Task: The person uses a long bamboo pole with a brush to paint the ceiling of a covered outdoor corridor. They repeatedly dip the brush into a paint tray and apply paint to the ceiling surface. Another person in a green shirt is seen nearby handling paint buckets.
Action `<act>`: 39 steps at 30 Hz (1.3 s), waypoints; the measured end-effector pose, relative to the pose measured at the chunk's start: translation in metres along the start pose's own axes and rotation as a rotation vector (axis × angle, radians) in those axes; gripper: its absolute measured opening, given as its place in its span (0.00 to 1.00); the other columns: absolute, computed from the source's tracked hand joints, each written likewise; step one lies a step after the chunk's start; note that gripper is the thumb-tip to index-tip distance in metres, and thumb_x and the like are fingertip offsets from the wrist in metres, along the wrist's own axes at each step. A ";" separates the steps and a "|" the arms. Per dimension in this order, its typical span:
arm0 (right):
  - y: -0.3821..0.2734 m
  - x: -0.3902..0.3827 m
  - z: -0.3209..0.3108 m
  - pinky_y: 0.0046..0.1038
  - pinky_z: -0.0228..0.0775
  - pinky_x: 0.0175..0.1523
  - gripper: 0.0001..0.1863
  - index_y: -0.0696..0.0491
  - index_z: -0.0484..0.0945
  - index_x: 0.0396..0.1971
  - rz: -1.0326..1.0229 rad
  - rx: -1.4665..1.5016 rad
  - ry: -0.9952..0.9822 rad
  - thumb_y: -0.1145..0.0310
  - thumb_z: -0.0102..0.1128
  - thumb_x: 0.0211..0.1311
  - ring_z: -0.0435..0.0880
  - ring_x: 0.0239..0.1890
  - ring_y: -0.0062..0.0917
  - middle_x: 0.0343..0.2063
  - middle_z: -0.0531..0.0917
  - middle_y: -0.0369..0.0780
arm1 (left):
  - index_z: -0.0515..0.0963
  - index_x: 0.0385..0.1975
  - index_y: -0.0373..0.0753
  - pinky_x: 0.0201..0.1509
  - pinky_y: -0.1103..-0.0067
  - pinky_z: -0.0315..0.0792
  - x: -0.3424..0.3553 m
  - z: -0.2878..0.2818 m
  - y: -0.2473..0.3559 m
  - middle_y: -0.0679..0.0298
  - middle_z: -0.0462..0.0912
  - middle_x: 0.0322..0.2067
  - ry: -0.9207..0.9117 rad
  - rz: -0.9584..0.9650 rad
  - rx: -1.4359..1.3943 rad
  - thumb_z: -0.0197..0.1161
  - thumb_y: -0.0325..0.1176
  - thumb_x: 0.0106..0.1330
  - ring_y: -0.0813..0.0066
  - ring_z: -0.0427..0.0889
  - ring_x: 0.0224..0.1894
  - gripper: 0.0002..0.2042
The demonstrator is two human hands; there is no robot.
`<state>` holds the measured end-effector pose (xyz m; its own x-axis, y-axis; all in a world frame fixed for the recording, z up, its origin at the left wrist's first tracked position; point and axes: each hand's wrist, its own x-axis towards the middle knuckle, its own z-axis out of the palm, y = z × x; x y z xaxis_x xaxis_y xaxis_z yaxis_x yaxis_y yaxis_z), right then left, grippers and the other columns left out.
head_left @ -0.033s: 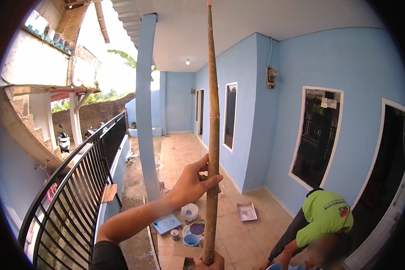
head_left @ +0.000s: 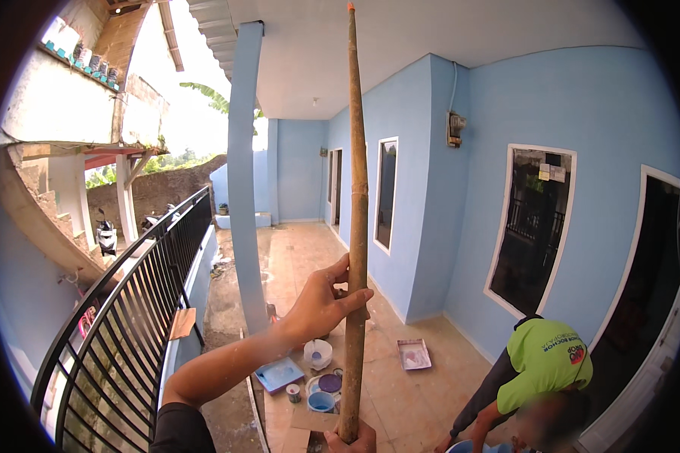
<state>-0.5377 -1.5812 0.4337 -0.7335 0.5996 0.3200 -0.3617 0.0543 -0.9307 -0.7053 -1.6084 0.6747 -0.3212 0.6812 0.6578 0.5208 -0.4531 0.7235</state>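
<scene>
A long bamboo pole point(head_left: 359, 174) stands nearly upright in front of me, its thin tip with a bit of orange reaching up past the ceiling line. My left hand point(head_left: 319, 306) grips it around mid-length, thumb across the front and fingers behind. Lower down, at the bottom edge, my right hand point(head_left: 364, 439) is wrapped round the thick end, partly cut off by the frame. Below on the floor, beside the pole, are a blue paint bucket point(head_left: 321, 402), a purple lid point(head_left: 329, 383), a white pail point(head_left: 318, 351) and a paint tray with blue paint point(head_left: 279, 374).
A person in a green shirt point(head_left: 545, 351) bends over a blue tub at lower right. A white-pink tray point(head_left: 415, 355) lies on the tiles. A black railing point(head_left: 128, 302) runs along the left, near a blue pillar point(head_left: 246, 166). Light-blue walls with windows point(head_left: 531, 226) stand right.
The ceiling bulb looked bright before and looks dull now. Both hands and the pole have stayed in practically the same place.
</scene>
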 end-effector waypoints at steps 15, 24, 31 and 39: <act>-0.070 0.268 0.111 0.22 0.58 0.14 0.10 0.55 0.68 0.28 -0.111 0.207 -0.189 0.81 0.62 0.61 0.67 0.11 0.14 0.15 0.71 0.33 | 0.74 0.54 0.24 0.40 0.72 0.87 0.239 -0.167 -0.044 0.58 0.80 0.36 0.065 0.030 0.111 0.67 0.26 0.64 0.64 0.88 0.31 0.20; 0.003 0.260 0.067 0.22 0.60 0.16 0.10 0.55 0.69 0.29 -0.089 0.124 -0.153 0.80 0.63 0.62 0.69 0.11 0.14 0.15 0.72 0.32 | 0.71 0.62 0.24 0.40 0.72 0.88 0.204 -0.136 -0.086 0.55 0.82 0.39 0.062 -0.024 0.114 0.67 0.23 0.65 0.62 0.90 0.33 0.25; 0.096 0.115 -0.013 0.24 0.63 0.22 0.08 0.53 0.73 0.27 -0.135 -0.112 -0.091 0.73 0.66 0.59 0.71 0.16 0.15 0.16 0.72 0.31 | 0.59 0.72 0.29 0.43 0.75 0.85 0.043 -0.032 -0.083 0.53 0.84 0.43 -0.010 -0.042 0.051 0.66 0.27 0.70 0.66 0.90 0.38 0.33; 0.087 0.051 -0.002 0.24 0.57 0.20 0.10 0.49 0.70 0.23 -0.124 -0.113 0.028 0.76 0.63 0.57 0.65 0.16 0.14 0.17 0.67 0.27 | 0.60 0.72 0.27 0.44 0.76 0.84 0.017 -0.019 -0.028 0.60 0.81 0.41 0.112 -0.082 0.003 0.68 0.22 0.66 0.72 0.87 0.41 0.35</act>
<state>-0.6054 -1.5446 0.3687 -0.6704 0.6050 0.4296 -0.3799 0.2175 -0.8991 -0.7399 -1.5953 0.6696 -0.4492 0.6472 0.6159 0.4916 -0.3966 0.7753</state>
